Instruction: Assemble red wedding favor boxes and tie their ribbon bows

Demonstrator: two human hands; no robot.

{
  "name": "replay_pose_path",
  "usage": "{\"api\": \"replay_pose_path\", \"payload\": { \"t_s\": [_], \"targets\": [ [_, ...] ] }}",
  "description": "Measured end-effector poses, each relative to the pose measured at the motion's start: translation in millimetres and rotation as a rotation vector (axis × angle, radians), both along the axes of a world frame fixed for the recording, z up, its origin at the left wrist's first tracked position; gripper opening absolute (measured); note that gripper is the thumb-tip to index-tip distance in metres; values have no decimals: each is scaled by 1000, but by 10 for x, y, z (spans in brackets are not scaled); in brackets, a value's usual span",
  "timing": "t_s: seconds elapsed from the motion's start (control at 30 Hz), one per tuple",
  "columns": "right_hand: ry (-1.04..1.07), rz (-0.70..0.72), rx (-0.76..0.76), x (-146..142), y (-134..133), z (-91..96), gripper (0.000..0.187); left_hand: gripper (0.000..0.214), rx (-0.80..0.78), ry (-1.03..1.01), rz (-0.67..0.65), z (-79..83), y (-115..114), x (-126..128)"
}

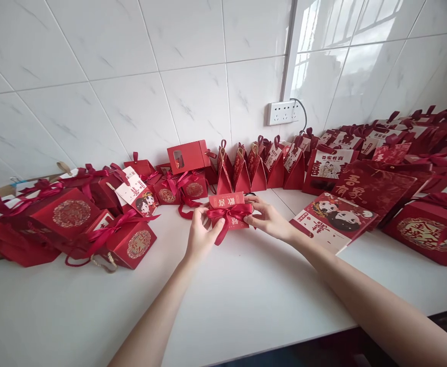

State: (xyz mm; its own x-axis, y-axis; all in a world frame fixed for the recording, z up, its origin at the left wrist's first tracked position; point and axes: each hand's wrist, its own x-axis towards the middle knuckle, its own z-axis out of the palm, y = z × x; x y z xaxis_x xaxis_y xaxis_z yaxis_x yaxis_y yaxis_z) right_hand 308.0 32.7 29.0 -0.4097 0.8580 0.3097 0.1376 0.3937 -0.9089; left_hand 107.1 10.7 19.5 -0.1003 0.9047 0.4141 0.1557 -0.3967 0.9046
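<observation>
A small red gift box (pixel 233 200) with gold characters and a dark red ribbon bow (pixel 231 213) is between my two hands at the middle of the table. My left hand (pixel 204 229) grips its left side, thumb on the front by the bow. On the right, my right hand (pixel 265 218) has its fingers closed at the bow's right loop and the box's edge. A ribbon tail hangs down the front of the box. The fingertips behind the box are hidden.
Red gift boxes with bows (pixel 74 214) crowd the left. Triangular red boxes (pixel 242 171) line the tiled wall, below a power strip (pixel 283 112). To the right are a flat printed bag (pixel 334 221), a large gold-patterned box (pixel 425 229) and many handled bags. The white table's (pixel 223 306) front edge is near.
</observation>
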Motion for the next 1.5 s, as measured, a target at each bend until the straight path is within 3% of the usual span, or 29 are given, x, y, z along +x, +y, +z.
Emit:
{"api": "replay_pose_path", "payload": {
  "t_s": [0.23, 0.5, 0.67, 0.77, 0.97, 1.2, 1.5],
  "targets": [
    [-122, -42, 115, -14, -26, 21, 20, 34, -7, 45, 14, -7, -11, 4],
    [-278, -185, 379, -37, -78, 41, 8, 29, 30, 107, 48, -53, -4, 14],
    [-245, -132, 249, -51, -69, 32, 17, 17, 64, 124, 58, -55, -8, 1],
    [-213, -194, 190, -65, -68, 45, 19, 17, 54, 95, 54, -29, -18, 10],
    [-227, -295, 230, -102, -123, 62, 22, 18, 102, 38, 130, 52, -62, 34],
    [-183, -171, -37, -112, -186, 116, 14, 22, 40, 24, 48, 105, -123, 49],
    [-100, 34, -227, -61, -172, 179, 21, 21, 17, 43, 117, 150, -140, 31]
  ]
}}
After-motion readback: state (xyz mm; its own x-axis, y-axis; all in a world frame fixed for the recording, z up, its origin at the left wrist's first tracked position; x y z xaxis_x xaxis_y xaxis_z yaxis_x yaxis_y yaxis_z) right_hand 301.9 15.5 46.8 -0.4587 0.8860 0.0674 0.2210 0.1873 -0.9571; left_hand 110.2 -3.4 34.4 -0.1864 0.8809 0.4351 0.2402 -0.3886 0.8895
